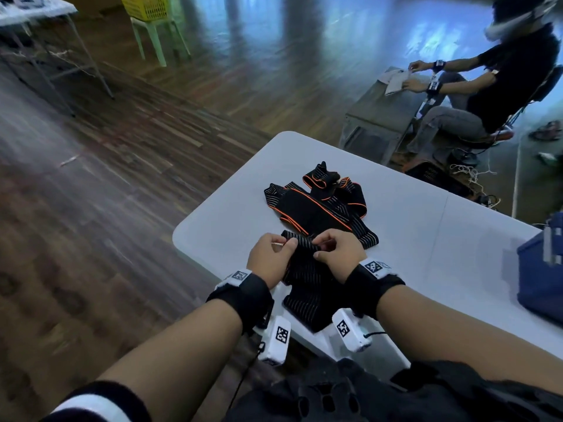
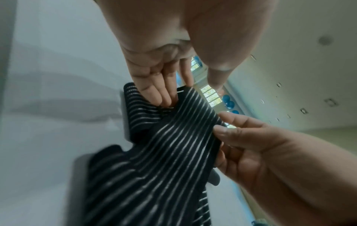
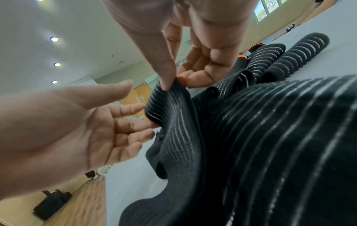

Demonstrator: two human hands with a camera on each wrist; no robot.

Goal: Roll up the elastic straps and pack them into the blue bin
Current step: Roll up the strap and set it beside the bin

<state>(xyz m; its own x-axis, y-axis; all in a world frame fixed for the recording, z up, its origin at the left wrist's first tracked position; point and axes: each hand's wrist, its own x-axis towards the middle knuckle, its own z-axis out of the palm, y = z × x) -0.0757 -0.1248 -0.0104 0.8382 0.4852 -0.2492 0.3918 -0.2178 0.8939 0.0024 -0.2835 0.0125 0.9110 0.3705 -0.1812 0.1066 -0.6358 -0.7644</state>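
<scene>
A black elastic strap with thin white stripes [image 1: 304, 278] hangs over the near edge of the white table [image 1: 411, 239]. My right hand [image 1: 320, 249] pinches its folded end between thumb and forefinger [image 3: 168, 82]. My left hand [image 1: 288, 243] lies beside it, palm open, with straight fingers [image 3: 133, 122] touching the fold and the thumb apart from it. In the left wrist view the left fingertips [image 2: 160, 94] sit at the strap's end [image 2: 173, 137]. A loose pile of black straps with orange edges [image 1: 320, 205] lies just beyond the hands. The blue bin [image 1: 542, 278] stands at the table's right.
The table's rounded left corner [image 1: 185, 236] drops to a wooden floor. Another person [image 1: 502, 86] sits at the far right beside a grey box. A yellow basket [image 1: 146, 7] rests on a green chair at the back left.
</scene>
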